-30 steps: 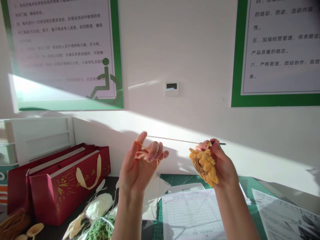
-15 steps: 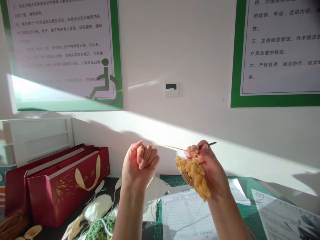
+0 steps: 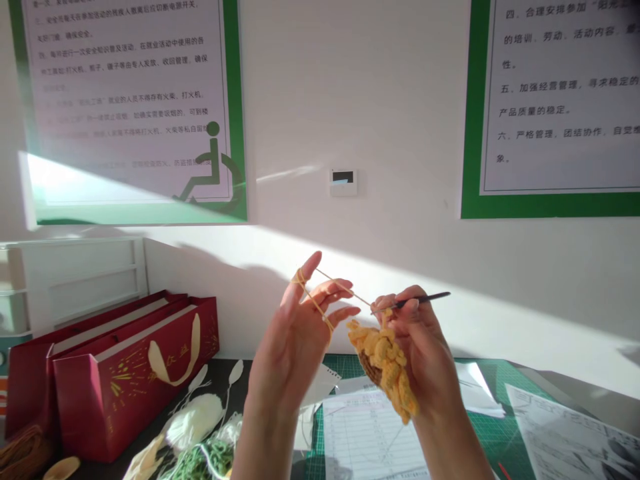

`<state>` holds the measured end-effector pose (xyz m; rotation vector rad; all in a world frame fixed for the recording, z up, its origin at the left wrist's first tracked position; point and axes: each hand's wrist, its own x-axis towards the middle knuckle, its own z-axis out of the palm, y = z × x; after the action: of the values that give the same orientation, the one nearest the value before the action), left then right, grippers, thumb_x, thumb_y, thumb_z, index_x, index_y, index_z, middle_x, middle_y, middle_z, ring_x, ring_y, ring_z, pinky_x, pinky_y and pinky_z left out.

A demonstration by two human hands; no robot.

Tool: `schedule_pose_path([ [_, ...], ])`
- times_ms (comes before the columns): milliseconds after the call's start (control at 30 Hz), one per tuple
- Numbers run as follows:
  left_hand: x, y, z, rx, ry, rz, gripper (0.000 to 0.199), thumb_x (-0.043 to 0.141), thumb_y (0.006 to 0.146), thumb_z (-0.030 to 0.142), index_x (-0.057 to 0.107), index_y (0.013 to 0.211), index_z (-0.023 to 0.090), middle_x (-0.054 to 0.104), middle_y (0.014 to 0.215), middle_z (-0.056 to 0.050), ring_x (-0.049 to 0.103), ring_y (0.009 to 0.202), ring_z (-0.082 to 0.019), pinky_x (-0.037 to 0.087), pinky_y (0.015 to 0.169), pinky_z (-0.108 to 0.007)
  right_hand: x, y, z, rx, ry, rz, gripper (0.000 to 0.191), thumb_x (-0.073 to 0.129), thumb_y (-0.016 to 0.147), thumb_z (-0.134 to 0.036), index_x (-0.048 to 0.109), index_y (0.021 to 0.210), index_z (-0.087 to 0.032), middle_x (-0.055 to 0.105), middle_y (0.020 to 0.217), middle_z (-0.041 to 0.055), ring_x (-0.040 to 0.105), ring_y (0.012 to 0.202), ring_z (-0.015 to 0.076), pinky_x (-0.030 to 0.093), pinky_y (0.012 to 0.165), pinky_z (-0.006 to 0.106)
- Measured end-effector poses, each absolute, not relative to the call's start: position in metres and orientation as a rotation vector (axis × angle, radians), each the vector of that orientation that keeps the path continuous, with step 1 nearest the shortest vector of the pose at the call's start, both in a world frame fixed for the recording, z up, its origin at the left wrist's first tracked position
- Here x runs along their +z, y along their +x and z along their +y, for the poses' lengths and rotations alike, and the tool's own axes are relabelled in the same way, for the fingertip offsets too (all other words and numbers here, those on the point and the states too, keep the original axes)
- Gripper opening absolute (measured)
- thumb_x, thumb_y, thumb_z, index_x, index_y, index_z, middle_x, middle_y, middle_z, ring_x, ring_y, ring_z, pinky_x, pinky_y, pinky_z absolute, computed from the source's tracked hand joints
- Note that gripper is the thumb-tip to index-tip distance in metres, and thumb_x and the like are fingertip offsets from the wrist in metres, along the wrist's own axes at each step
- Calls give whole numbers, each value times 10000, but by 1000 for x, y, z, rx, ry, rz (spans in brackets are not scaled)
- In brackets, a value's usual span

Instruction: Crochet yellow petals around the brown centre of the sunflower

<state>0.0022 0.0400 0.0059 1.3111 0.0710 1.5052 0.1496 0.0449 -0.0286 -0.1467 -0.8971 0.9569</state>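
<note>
My left hand (image 3: 295, 327) is up with its fingers spread. A thin yellow yarn (image 3: 320, 308) winds around its index finger and passes by the lower fingers. From there the strand runs taut to the crochet hook (image 3: 425, 299), a dark-handled one, in my right hand (image 3: 425, 347). My right fingers are closed on the hook, its tip toward the left. Below them hangs a crocheted yellow flower (image 3: 387, 367) with ruffled petals and a brown centre, against my right palm. How firmly the fingers grip the flower is partly hidden.
Red gift bags (image 3: 135, 373) stand at left. Near them lie a white yarn ball (image 3: 195, 421), green yarn (image 3: 200, 460) and a brown yarn bundle (image 3: 25, 453). A green cutting mat (image 3: 487, 393) bears printed sheets (image 3: 370, 433). The wall (image 3: 400, 120) rises behind the table.
My left hand has opened from a curled fist, moved right toward the hook, and now has the yarn wound on its raised index finger. The flower hangs slightly lower.
</note>
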Motion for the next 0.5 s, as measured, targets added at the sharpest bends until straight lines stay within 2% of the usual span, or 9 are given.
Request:
schedule_pose_path([
  [33, 6, 8, 33, 1467, 1353, 60, 573, 674, 950, 402, 532, 1504, 374, 756, 1086, -95, 657, 1122, -292, 504, 977, -463, -28, 147, 43, 905, -153, -906, 247, 805, 850, -463, 643, 876, -278, 719, 831, -18, 643, 767, 154, 543, 715, 310],
  [67, 5, 14, 26, 1496, 1368, 107, 758, 753, 909, 290, 410, 1572, 418, 755, 1057, -66, 680, 1060, -264, 514, 937, -416, -28, 145, 42, 845, -155, -920, 242, 804, 852, -453, 642, 876, -276, 725, 834, -18, 653, 772, 159, 544, 731, 322],
  [100, 4, 20, 20, 1529, 1369, 155, 885, 801, 873, 225, 340, 1592, 456, 750, 1045, -46, 693, 999, -247, 529, 867, -380, -28, 142, 40, 786, -154, -939, 225, 796, 861, -437, 642, 880, -274, 729, 839, -17, 662, 773, 165, 544, 743, 332],
  [167, 1, 29, 11, 1585, 1337, 230, 1066, 865, 806, 148, 252, 1608, 488, 757, 951, -12, 700, 898, -210, 532, 845, -350, -28, 138, 38, 668, -150, -980, 170, 763, 896, -392, 643, 898, -272, 731, 854, -15, 679, 778, 174, 546, 754, 348],
  [267, 0, 34, 5, 1598, 1209, 266, 1101, 865, 794, 97, 228, 1613, 469, 750, 821, 19, 710, 794, -181, 546, 791, -309, -30, 133, 35, 527, -131, -1033, 83, 724, 933, -317, 653, 931, -273, 726, 894, -6, 698, 813, 186, 552, 768, 361],
  [333, 1, 33, 4, 1589, 1151, 266, 1076, 849, 802, 74, 243, 1612, 440, 773, 821, 6, 735, 804, -186, 556, 813, -312, -31, 131, 34, 453, -110, -1070, 33, 690, 957, -259, 663, 949, -275, 719, 903, 0, 705, 853, 191, 551, 758, 351],
  [433, 3, 28, 4, 1543, 1090, 247, 1017, 818, 826, 58, 267, 1609, 398, 784, 822, -13, 753, 823, -192, 561, 853, -322, -31, 128, 34, 341, -98, -1123, 108, 626, 986, -175, 669, 979, -274, 720, 906, 8, 704, 899, 190, 556, 747, 339],
  [500, 3, 25, 4, 1490, 1061, 234, 967, 793, 853, 80, 274, 1610, 382, 760, 786, -6, 753, 785, -193, 570, 811, -315, -31, 128, 34, 279, -103, -1149, 136, 608, 990, -149, 671, 990, -270, 730, 905, 11, 699, 902, 186, 564, 754, 341],
])
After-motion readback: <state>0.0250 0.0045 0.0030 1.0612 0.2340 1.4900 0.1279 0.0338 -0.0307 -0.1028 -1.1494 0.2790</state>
